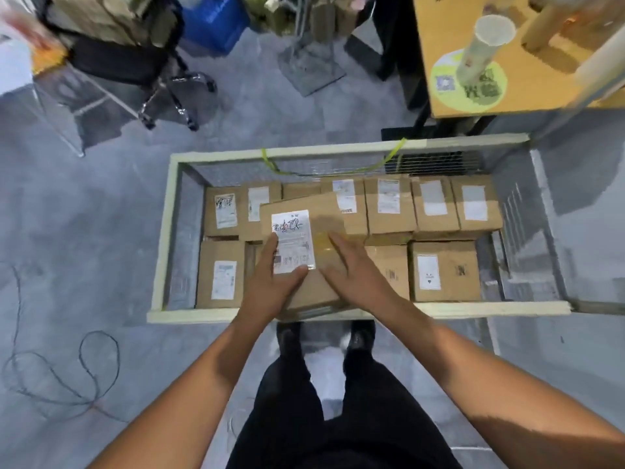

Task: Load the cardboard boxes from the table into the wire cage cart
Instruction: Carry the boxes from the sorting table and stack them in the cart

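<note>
A cardboard box (pixel 306 211) with a white shipping label lies tilted over the near rim of the wire cage cart (pixel 165 231). My left hand (pixel 270 282) lies flat on its top over the label, fingers straight. My right hand (pixel 355 269) presses flat on the top beside it, fingers straight. Inside the cart, several labelled cardboard boxes (pixel 439 269) stand packed in two rows across the bottom. The held box hides the boxes under it.
A wooden table (pixel 439 35) with a paper tube and a round sticker stands at the far right, behind the cart. A black office chair (pixel 135 62) and a blue bin (pixel 216 22) are at the back left. A loose cable (pixel 84 367) lies on the grey floor at left.
</note>
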Tool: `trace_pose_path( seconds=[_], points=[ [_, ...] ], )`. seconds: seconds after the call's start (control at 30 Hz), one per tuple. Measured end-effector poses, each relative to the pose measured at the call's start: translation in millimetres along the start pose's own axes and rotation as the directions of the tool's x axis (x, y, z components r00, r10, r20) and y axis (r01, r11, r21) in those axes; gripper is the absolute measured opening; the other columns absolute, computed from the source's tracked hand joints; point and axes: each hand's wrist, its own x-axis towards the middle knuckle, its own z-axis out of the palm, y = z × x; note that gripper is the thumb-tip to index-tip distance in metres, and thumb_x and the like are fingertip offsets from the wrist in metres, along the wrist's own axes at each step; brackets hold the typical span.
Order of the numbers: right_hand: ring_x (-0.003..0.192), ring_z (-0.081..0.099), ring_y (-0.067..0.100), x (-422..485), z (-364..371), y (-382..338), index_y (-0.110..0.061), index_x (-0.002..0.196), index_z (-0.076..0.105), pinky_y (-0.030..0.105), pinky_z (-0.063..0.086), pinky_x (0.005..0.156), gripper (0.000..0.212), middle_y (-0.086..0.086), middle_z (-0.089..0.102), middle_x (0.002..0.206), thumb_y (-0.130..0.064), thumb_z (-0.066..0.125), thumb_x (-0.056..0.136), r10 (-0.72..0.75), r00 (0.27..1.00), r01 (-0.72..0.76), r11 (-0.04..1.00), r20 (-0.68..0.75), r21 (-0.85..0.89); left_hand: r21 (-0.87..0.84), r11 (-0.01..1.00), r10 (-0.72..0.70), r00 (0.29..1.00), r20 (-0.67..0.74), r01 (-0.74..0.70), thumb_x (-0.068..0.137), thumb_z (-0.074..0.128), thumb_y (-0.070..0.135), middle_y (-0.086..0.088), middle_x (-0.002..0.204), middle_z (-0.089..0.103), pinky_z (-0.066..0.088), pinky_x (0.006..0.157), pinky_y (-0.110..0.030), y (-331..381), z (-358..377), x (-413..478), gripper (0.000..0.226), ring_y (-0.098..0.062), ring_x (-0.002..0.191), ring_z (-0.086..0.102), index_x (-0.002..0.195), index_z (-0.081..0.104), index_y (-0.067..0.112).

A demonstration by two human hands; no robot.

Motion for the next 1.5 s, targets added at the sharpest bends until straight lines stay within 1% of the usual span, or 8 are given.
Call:
trace_pose_path(
  seconds=[0.23,0.4,0.6,0.73,0.93,1.1,1.23,1.5],
  points=[
    [0.145,0.037,0.027,56.0,49.0,-41.9,-0.032,0.16,0.022,0.028,0.032,0.109,0.073,0.012,0.036,0.159,-0.047,0.056,0.098,0.024,0.996,-0.022,0.999,0.081,-0.035,-0.04,0.995,-0.087,0.995,0.05,0.089,0.087,0.075,0.051,0.013,0.14,0.05,0.044,0.109,-0.039,-39.5,-55.7,49.6,0.088,-0.015,0.125,0.054,0.158,0.024,0.042],
    [0.135,0.047,0.035,82.3,97.3,-43.6,-0.037,0.159,0.018,0.042,0.04,0.11,0.071,0.016,0.041,0.153,-0.058,0.049,0.099,0.145,0.984,-0.134,0.986,0.104,-0.103,0.01,0.99,-0.14,0.976,0.169,0.14,0.089,0.071,0.056,0.007,0.154,0.045,0.043,0.108,-0.039,-87.6,-73.8,90.2,0.088,-0.023,0.135,0.051,0.159,0.021,0.04],
    [0.127,0.053,0.032,115.0,149.9,-26.2,-0.038,0.159,0.023,0.03,0.038,0.097,0.067,0.015,0.047,0.147,-0.057,0.048,0.1,0.258,0.965,-0.252,0.963,0.049,-0.098,0.092,0.984,-0.172,0.953,0.248,0.153,0.086,0.064,0.07,0.009,0.158,0.042,0.04,0.108,-0.036,-143.7,-81.6,130.3,0.089,-0.022,0.137,0.049,0.158,0.021,0.042],
    [0.14,0.046,0.02,150.0,151.4,-9.5,-0.031,0.157,0.037,0.025,0.034,0.109,0.065,0.0,0.043,0.159,-0.052,0.056,0.098,0.342,0.937,-0.342,0.94,0.069,-0.012,0.067,0.972,-0.235,0.932,0.277,0.225,0.085,0.069,0.066,0.004,0.155,0.047,0.04,0.114,-0.042,-159.1,-68.7,167.8,0.088,-0.024,0.136,0.05,0.157,0.031,0.034],
    [0.139,0.047,0.022,191.0,154.4,6.9,-0.028,0.153,0.045,0.026,0.034,0.097,0.066,0.002,0.044,0.157,-0.06,0.057,0.095,0.403,0.898,-0.396,0.915,0.176,-0.076,0.034,0.912,-0.39,0.84,0.376,0.408,0.081,0.072,0.065,0.002,0.141,0.058,0.05,0.072,-0.033,-171.9,-59.8,204.0,0.081,-0.025,0.109,0.063,0.151,0.042,0.035],
    [0.134,0.05,0.02,202.3,156.7,16.1,-0.032,0.149,0.05,0.027,0.036,0.092,0.063,0.0,0.047,0.155,-0.06,0.06,0.093,0.393,0.901,-0.392,0.919,0.181,-0.046,0.015,0.9,-0.407,0.827,0.388,0.436,0.077,0.073,0.069,0.007,0.127,0.065,0.049,0.062,-0.028,-177.5,-58.6,210.1,0.062,-0.017,0.093,0.067,0.13,0.056,0.042],
    [0.132,0.051,0.018,195.7,154.1,16.9,-0.035,0.149,0.049,0.026,0.037,0.09,0.067,-0.001,0.049,0.152,-0.062,0.062,0.09,0.37,0.916,-0.371,0.928,0.153,-0.024,0.032,0.912,-0.392,0.846,0.362,0.409,0.071,0.075,0.073,0.009,0.146,0.053,0.055,0.081,-0.037,-175.9,-60.8,205.9,0.094,-0.023,0.113,0.062,0.152,0.039,0.041],
    [0.137,0.048,0.016,194.5,142.9,19.5,-0.038,0.152,0.043,0.025,0.037,0.097,0.07,-0.004,0.049,0.153,-0.063,0.061,0.089,0.323,0.938,-0.324,0.946,0.127,-0.011,-0.002,0.955,-0.282,0.906,0.314,0.298,0.077,0.077,0.065,0.014,0.153,0.046,0.052,0.102,-0.045,-166.6,-60.4,207.2,0.093,-0.017,0.122,0.057,0.156,0.034,0.041]
  ],
)
